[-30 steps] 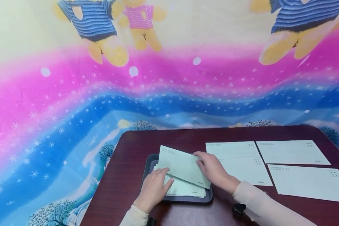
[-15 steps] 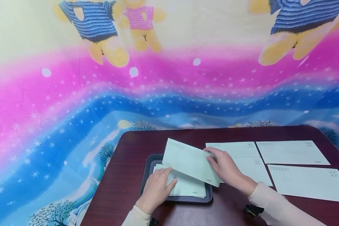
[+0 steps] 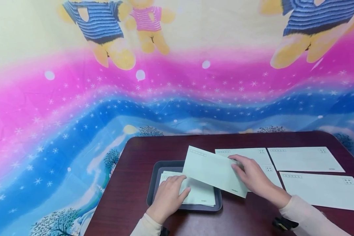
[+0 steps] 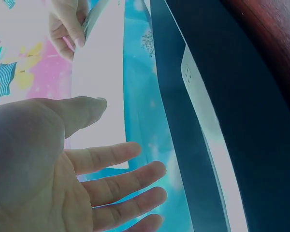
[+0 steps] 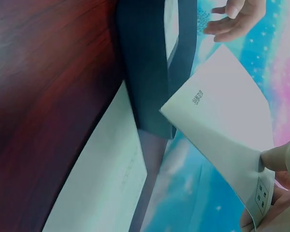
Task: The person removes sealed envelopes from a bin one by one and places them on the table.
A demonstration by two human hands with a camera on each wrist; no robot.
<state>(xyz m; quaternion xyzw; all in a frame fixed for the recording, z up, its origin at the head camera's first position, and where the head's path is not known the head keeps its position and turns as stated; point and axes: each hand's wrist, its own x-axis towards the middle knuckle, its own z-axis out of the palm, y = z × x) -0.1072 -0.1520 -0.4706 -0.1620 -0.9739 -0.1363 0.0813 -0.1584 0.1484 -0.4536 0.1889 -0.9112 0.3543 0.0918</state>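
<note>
My right hand (image 3: 253,175) pinches a pale envelope (image 3: 213,172) near its right end, thumb on the front face, as the right wrist view confirms. The envelope is tilted in the air, partly over the grey tray (image 3: 152,186) and partly over the table to its right. Inside the tray lies a stack of similar envelopes (image 3: 202,195). My left hand (image 3: 169,198) hovers over the left part of that stack and hides some of it. In the left wrist view its fingers (image 4: 128,181) are spread and nearly straight, holding nothing.
To the right, two overlapping envelopes (image 3: 239,153) lie partly behind the held one. Beyond them are a far-right envelope (image 3: 305,159) and a nearer one (image 3: 324,190). The dark red table (image 3: 121,196) meets a printed cloth (image 3: 177,85) at the back.
My right hand has carried the envelope rightward off the stack, uncovering more of the envelopes in the tray. The left hand has shifted slightly right.
</note>
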